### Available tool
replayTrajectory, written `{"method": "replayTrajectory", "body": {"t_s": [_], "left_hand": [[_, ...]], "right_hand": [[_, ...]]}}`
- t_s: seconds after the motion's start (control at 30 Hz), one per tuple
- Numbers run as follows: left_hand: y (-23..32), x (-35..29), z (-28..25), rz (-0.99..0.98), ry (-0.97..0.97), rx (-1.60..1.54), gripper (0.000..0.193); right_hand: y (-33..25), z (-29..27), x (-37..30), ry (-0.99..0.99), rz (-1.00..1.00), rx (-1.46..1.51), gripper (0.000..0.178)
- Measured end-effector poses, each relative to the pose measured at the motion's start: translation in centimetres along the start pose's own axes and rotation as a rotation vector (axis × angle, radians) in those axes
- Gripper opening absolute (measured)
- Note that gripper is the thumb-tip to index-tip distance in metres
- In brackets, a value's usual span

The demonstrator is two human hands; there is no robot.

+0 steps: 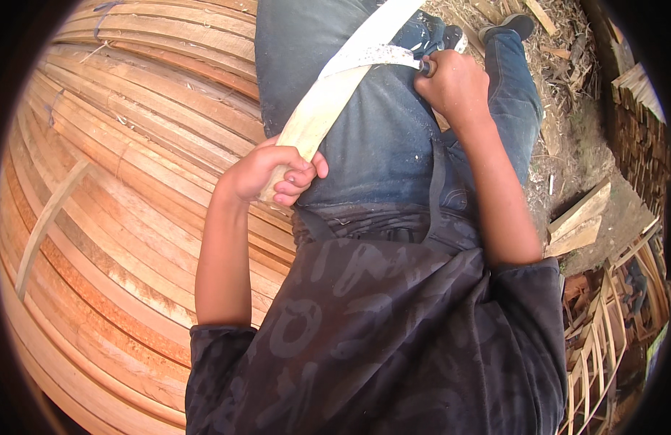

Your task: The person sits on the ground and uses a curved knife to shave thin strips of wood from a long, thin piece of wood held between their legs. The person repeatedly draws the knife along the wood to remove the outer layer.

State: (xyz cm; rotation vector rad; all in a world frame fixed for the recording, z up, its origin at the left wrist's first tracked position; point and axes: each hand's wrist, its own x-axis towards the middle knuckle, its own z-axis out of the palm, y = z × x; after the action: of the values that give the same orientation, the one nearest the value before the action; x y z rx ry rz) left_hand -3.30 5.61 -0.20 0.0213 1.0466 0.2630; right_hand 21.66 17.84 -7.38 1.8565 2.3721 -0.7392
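Observation:
My left hand [266, 170] is closed round the near end of a pale wooden strip [322, 105]. The strip slants up and away to the right across my jeans, and its far end runs out of the top of the view. My right hand [457, 85], in a fist, grips the dark handle of a curved knife [375, 56]. Its blade is speckled with whitish bits and lies across the strip, well beyond my left hand. Most of the handle is hidden by my fingers.
Long stacked wooden boards [132, 181] fill the left side, with a short crosswise slat [49, 225] on them. Wood shavings [571, 61] litter the ground at the far right. Wood offcuts [581, 217] lie to my right, and more timber [644, 138] is piled beyond.

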Motion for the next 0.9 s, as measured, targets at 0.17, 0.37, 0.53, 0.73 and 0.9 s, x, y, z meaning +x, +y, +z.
{"method": "replayTrajectory", "body": {"t_s": [0.17, 0.37, 0.53, 0.73, 0.9], "left_hand": [[-0.1, -0.3, 0.3, 0.018, -0.031, -0.017, 0.026], [-0.3, 0.5, -0.9, 0.027, -0.127, -0.021, 0.029], [-0.1, 0.5, -0.3, 0.007, -0.030, 0.072, 0.034], [0.2, 0.0, 0.6, -0.016, 0.059, -0.011, 0.035], [0.9, -0.2, 1.6, 0.009, 0.064, 0.094, 0.037]], "right_hand": [[8.2, -0.8, 5.4, 0.031, 0.394, -0.072, 0.035], [14.7, -4.8, 3.8, 0.155, 0.440, -0.013, 0.035], [3.4, -1.2, -0.8, 0.036, 0.106, 0.075, 0.025], [1.0, 0.1, 2.7, -0.008, 0.114, 0.079, 0.029], [16.5, 2.7, 10.1, 0.203, 0.515, 0.105, 0.039]]}}
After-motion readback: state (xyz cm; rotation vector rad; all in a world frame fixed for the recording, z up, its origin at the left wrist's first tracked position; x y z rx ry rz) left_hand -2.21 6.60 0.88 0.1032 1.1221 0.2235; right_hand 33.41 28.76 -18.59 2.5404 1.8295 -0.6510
